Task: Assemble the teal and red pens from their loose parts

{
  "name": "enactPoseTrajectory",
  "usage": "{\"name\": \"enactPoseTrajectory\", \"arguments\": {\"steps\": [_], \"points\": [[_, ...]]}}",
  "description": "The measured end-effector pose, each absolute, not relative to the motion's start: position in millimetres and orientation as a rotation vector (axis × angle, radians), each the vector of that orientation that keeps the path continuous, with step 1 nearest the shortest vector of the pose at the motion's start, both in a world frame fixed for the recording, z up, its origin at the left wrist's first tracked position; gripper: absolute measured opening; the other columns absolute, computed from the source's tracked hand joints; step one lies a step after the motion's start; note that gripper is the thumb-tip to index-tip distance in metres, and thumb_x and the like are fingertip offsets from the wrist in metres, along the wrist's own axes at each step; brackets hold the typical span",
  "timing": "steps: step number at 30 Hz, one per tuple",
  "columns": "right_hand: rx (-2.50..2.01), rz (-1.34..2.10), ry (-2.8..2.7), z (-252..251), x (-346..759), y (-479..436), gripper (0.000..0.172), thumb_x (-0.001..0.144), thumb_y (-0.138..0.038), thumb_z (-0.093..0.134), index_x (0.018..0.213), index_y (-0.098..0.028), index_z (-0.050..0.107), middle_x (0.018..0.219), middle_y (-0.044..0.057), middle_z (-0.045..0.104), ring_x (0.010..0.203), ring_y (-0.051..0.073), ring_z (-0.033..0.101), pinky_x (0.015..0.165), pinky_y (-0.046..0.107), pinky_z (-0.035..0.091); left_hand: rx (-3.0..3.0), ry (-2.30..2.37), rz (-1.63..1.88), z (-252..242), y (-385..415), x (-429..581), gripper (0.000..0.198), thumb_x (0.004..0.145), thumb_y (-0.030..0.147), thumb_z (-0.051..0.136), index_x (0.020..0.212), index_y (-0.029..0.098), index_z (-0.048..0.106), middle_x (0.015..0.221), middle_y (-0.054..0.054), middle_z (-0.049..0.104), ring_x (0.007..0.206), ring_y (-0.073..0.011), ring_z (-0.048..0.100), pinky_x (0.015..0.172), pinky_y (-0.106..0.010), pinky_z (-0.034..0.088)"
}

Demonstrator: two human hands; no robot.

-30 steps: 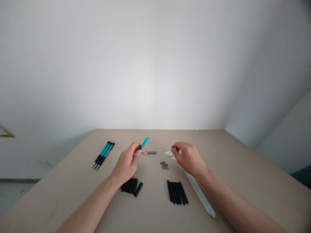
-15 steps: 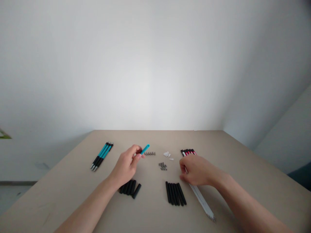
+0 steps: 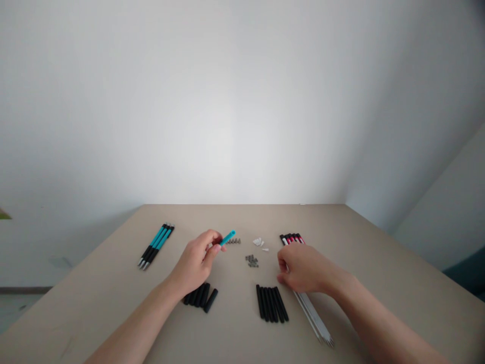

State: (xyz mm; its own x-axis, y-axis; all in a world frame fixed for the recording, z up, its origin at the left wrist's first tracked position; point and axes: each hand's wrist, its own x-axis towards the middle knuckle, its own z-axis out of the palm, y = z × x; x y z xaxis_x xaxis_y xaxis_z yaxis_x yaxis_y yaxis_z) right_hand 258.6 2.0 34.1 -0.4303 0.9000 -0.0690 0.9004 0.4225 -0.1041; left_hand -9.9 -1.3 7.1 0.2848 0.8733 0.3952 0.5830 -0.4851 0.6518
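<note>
Between the thumb and fingers of my left hand [image 3: 197,259] is a turquoise pen barrel [image 3: 229,236], its open end pointing up and to the right. My right hand [image 3: 305,267] bends over a bundle of white pen refills [image 3: 317,322], fingers pinched together. One refill lies slightly apart on the bundle's left side and runs up beneath that hand; the pinched fingertips are partly hidden. Just beyond my right hand, refills with black, red and white ends [image 3: 294,238] stick out. Behind the left fingers stands a row of small metal cone tips [image 3: 235,241], partly covered.
Three turquoise-and-black pens [image 3: 156,246] lie at the left. Short black grips [image 3: 200,294] rest below my left wrist, and longer black tubes [image 3: 271,304] lie front centre. Small grey springs [image 3: 251,261] and white plastic pieces [image 3: 259,242] sit mid-table. A wall [image 3: 242,126] borders the back.
One white refill has come apart from the left side of the bundle under my right hand. My left hand keeps the turquoise barrel, now slightly lower; the view has shifted a little.
</note>
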Motion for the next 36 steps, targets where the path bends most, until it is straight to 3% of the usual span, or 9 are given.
{"name": "enactPoseTrajectory", "arguments": {"steps": [11, 16, 22, 36], "points": [[1.622, -0.202, 2.53, 40.8, 255.6, -2.1, 0.017, 0.067, -0.022, 0.06, 0.069, -0.016, 0.075, 0.073, 0.013, 0.073, 0.072, 0.027, 0.069, 0.055, 0.027, 0.039, 2.191, 1.257, 1.049, 6.0, 0.7, -10.1, 0.012, 0.092, 0.023, 0.042, 0.091, 0.018, 0.053, 0.087, -0.004, 0.067, 0.079, -0.0157, 0.059, 0.075, -0.028, 0.043], [1.58, -0.168, 2.647, 31.6, 250.5, -1.2, 0.019, 0.065, -0.016, 0.053, 0.061, -0.015, 0.072, 0.065, 0.013, 0.071, 0.062, 0.022, 0.066, 0.051, 0.025, 0.035, 2.206, 1.235, 1.012, 8.3, -0.7, -10.4, 0.015, 0.093, 0.023, 0.041, 0.091, 0.018, 0.055, 0.09, -0.004, 0.067, 0.078, -0.0151, 0.058, 0.075, -0.028, 0.043], [1.577, -0.198, 2.721, 21.7, 246.7, 1.5, 0.018, 0.064, -0.017, 0.053, 0.057, -0.017, 0.07, 0.058, 0.009, 0.069, 0.054, 0.017, 0.061, 0.047, 0.024, 0.029, 2.228, 1.165, 1.046, 5.9, -0.6, -11.3, 0.013, 0.093, 0.02, 0.042, 0.093, 0.018, 0.055, 0.089, -0.004, 0.067, 0.082, -0.0152, 0.059, 0.077, -0.027, 0.044], [1.802, -0.325, 2.755, 22.7, 239.7, 6.6, 0.012, 0.071, -0.018, 0.054, 0.066, -0.018, 0.065, 0.067, 0.004, 0.068, 0.06, 0.015, 0.059, 0.052, 0.022, 0.03, 2.295, 0.945, 1.115, 8.1, -1.5, -11.3, 0.018, 0.095, 0.017, 0.039, 0.098, 0.02, 0.057, 0.096, -0.005, 0.064, 0.088, -0.0134, 0.059, 0.079, -0.025, 0.045]]}}
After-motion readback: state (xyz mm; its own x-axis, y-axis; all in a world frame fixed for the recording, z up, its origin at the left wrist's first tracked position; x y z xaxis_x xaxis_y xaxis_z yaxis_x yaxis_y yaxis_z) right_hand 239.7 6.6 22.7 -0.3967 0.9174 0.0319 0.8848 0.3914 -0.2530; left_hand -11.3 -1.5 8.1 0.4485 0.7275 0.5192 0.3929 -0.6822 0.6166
